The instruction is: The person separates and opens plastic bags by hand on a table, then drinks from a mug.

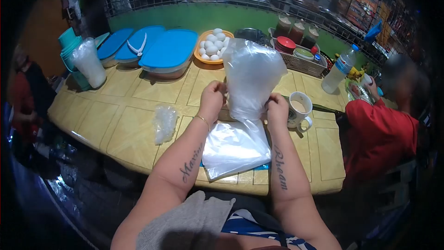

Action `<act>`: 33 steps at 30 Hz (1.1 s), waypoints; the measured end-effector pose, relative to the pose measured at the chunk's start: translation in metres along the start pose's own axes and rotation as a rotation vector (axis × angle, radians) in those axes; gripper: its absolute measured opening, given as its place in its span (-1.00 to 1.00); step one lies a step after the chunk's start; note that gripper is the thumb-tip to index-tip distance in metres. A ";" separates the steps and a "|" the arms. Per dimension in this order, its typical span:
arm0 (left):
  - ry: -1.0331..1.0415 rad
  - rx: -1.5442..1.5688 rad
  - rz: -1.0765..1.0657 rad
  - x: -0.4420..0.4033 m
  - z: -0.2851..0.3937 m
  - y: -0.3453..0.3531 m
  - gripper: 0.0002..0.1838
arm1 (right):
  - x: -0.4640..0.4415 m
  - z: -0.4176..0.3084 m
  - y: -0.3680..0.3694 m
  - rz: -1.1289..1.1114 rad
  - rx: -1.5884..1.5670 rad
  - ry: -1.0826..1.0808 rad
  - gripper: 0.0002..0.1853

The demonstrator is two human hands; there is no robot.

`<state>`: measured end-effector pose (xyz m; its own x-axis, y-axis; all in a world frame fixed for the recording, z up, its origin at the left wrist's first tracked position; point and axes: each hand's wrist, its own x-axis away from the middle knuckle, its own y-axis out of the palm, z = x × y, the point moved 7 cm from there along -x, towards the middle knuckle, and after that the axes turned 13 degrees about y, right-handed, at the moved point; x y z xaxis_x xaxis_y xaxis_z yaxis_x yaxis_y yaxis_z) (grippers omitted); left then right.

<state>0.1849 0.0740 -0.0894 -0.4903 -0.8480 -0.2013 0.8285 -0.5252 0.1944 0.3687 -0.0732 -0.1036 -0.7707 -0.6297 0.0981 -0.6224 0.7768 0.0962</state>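
Observation:
A clear plastic bag [253, 71] stands puffed up in front of me, its upper part wide and its lower part gathered narrow. My left hand [213, 99] is closed at its left side, fingertips pinching the film. On the other side my right hand [277, 110] is closed on the bag's right edge, the fingertips partly hidden. Below, a flat pile of plastic bags [237, 150] lies near the table's front edge, with a bit of blue under it. A white mug [292, 116] with a light brown drink stands just right of my right hand.
A small crumpled plastic bag [165, 122] lies left on the table [125, 120]. Behind are blue-lidded containers [169, 48], an orange basket [200, 58] of eggs [211, 50], and a condiment rack [303, 65]. A water bottle [340, 69] and a person in red [381, 125] are at right.

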 end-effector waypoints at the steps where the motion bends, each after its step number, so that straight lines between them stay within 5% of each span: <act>1: 0.055 0.111 -0.011 -0.002 0.001 -0.001 -0.80 | 0.000 -0.006 -0.002 -0.028 -0.155 -0.077 -0.72; 3: 0.163 0.333 -0.035 0.004 0.029 0.003 -0.63 | 0.018 -0.028 0.004 -0.211 -0.461 -0.131 -0.58; 6: 0.426 0.273 -0.305 0.008 0.045 0.022 -0.37 | 0.038 -0.051 0.024 -0.292 -0.431 -0.279 -0.37; 9: 0.419 -0.112 -0.481 0.023 0.048 0.036 -0.09 | 0.033 -0.029 0.036 -0.307 -0.040 -0.312 -0.22; 12: 0.175 -0.195 -0.587 0.012 0.010 0.033 -0.06 | 0.020 -0.012 0.036 -0.368 0.188 -0.160 -0.09; 14: 0.162 -0.273 -0.616 0.016 0.009 0.031 -0.14 | 0.021 -0.005 0.036 -0.438 0.313 -0.020 -0.48; 17: 0.191 -0.333 -0.590 0.019 0.012 0.028 -0.25 | 0.018 0.000 0.035 -0.448 0.303 -0.098 -0.53; 20: -0.070 -0.505 -0.597 0.021 0.008 0.020 -0.32 | 0.034 -0.017 0.038 -0.408 0.293 -0.115 -0.53; 22: 0.149 -0.494 -0.557 0.005 -0.016 0.021 -0.35 | 0.034 -0.013 0.038 -0.420 0.192 -0.018 -0.42; 33: 0.159 -0.492 -0.577 0.003 -0.021 0.027 -0.34 | 0.024 0.001 0.034 -0.470 0.118 0.012 -0.26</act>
<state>0.2120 0.0591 -0.1052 -0.8669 -0.4098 -0.2838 0.4968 -0.7571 -0.4243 0.3292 -0.0618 -0.0992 -0.4008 -0.9125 0.0822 -0.9147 0.4036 0.0203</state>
